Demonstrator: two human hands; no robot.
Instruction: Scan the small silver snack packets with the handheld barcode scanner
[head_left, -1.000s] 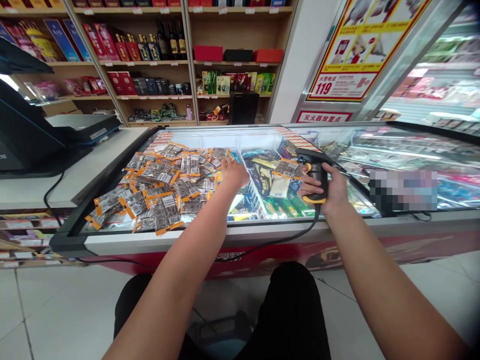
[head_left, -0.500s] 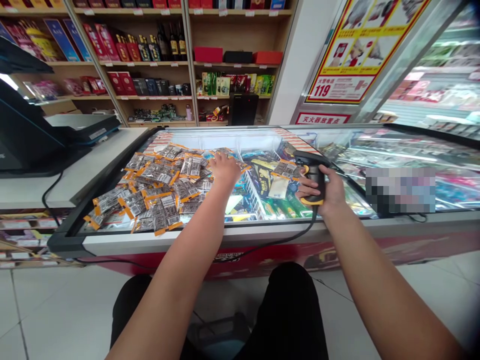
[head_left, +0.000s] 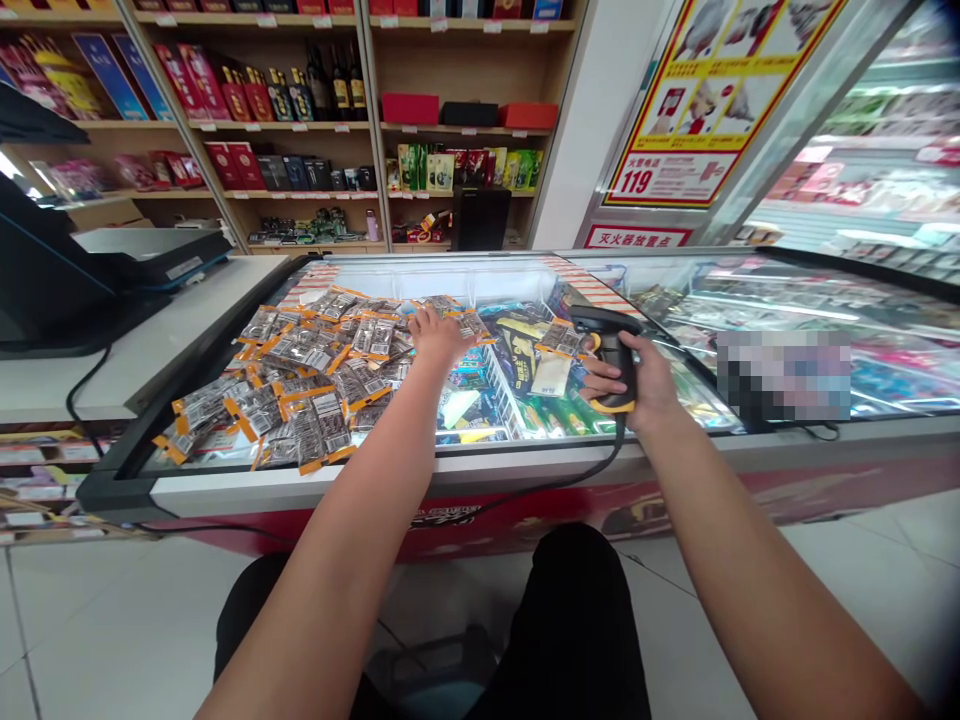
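Packets (head_left: 300, 350) lie on the freezer (head_left: 255, 497), shelves (head_left: 465, 62) behind

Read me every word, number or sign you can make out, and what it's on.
"火警电话": wall poster
"119": same poster
"灭火器放置点": sign below it
Too small or blurred: orange-edged packets, freezer-front lettering, shelf price tags.

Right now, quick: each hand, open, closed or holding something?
Left hand: palm down at the packets; whether it grips one cannot be told.
Right hand: closed around the black scanner.
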